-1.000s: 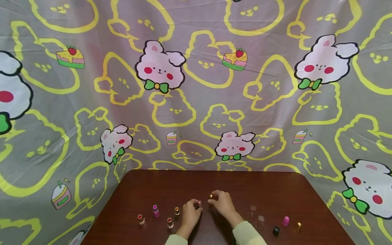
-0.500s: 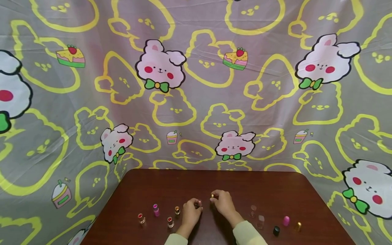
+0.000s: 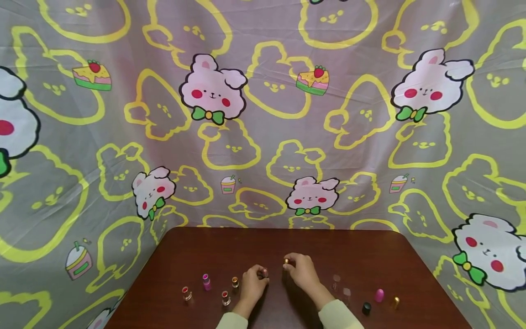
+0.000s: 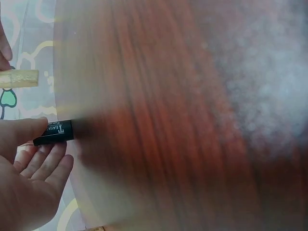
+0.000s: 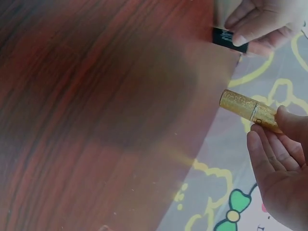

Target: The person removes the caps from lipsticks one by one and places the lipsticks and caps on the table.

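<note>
My left hand [image 3: 253, 284] pinches a black lipstick tube [image 4: 54, 133] between thumb and fingers. White lettering runs along the tube, and a pinkish tip shows at its top in the head view. To the right of it, my right hand [image 3: 302, 272] holds a glittery gold lipstick tube [image 5: 240, 104], thumb on one side and fingertips on the other. A seam circles the gold tube near its middle. The two tubes are apart, both over the middle of the brown table [image 3: 283, 242].
Left of my hands stand uncapped lipsticks: a magenta one [image 3: 206, 282], a gold one [image 3: 235, 282] and two red-topped ones [image 3: 186, 294] [image 3: 226, 298]. On the right are clear caps [image 3: 336, 282], a pink cap [image 3: 379, 295], a black cap [image 3: 366, 308] and a gold cap [image 3: 396, 302]. A printed curtain [image 3: 263, 160] surrounds the table.
My right hand has shifted slightly to the right with the gold lipstick tube, widening the gap between the hands. The left hand keeps its hold on the black tube.
</note>
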`<act>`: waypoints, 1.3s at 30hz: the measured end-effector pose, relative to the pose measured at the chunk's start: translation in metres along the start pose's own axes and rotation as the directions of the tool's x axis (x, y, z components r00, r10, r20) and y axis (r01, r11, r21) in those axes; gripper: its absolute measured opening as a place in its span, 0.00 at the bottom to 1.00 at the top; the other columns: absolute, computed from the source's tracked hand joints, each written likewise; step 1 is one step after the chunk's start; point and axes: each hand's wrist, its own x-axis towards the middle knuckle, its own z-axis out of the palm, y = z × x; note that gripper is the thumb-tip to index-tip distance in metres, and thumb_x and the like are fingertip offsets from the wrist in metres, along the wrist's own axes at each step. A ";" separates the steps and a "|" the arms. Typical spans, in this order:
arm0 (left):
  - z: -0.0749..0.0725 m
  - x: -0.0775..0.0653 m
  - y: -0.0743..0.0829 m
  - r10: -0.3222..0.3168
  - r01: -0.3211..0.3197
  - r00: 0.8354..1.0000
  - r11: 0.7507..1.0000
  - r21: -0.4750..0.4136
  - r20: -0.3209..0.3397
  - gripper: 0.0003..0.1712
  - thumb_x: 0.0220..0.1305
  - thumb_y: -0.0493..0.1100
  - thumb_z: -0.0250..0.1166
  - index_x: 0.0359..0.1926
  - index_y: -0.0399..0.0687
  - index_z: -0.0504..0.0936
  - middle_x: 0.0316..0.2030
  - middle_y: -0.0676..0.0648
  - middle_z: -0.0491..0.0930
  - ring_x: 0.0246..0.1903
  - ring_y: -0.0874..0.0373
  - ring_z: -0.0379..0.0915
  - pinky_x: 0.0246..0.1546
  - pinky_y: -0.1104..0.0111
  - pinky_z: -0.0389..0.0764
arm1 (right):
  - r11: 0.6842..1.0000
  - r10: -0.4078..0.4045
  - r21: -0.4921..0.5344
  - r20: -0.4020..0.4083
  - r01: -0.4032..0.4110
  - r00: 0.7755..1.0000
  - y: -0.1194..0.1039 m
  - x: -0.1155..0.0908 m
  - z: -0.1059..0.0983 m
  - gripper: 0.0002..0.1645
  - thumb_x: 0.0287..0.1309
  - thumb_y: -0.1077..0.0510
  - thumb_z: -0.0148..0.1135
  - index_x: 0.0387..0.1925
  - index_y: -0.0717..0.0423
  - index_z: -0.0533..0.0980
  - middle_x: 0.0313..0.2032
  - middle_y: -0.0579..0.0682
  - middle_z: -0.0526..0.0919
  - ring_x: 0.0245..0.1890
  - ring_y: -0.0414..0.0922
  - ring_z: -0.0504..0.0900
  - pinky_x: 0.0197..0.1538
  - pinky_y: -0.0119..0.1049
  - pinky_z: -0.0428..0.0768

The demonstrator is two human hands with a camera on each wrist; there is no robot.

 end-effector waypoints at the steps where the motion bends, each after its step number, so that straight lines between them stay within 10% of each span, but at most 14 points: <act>1: 0.000 0.000 0.000 0.002 -0.002 1.000 1.000 0.002 0.000 0.14 0.34 0.30 0.71 0.23 0.48 0.76 0.20 0.55 0.76 0.22 0.64 0.73 0.23 0.71 0.73 | 1.000 0.010 0.003 0.003 -0.010 1.000 -0.001 -0.001 -0.002 0.11 0.45 0.61 0.66 0.34 0.55 0.79 0.30 0.45 0.81 0.34 0.42 0.78 0.34 0.37 0.76; 15: -0.001 0.000 -0.001 0.003 -0.003 1.000 1.000 0.009 0.012 0.16 0.33 0.31 0.71 0.26 0.47 0.78 0.21 0.55 0.77 0.23 0.65 0.73 0.25 0.69 0.74 | 0.996 0.010 0.086 -0.019 -0.008 1.000 -0.014 -0.007 -0.030 0.11 0.47 0.61 0.64 0.36 0.52 0.78 0.30 0.43 0.81 0.31 0.38 0.78 0.30 0.31 0.75; 39: -0.028 0.011 0.038 0.080 -0.090 0.995 0.964 -0.251 -0.051 0.17 0.41 0.41 0.72 0.36 0.44 0.78 0.32 0.46 0.80 0.34 0.51 0.78 0.27 0.66 0.78 | 0.940 0.129 0.337 -0.206 -0.054 0.970 -0.036 -0.010 -0.079 0.11 0.44 0.59 0.67 0.34 0.45 0.79 0.25 0.40 0.80 0.26 0.36 0.79 0.29 0.30 0.76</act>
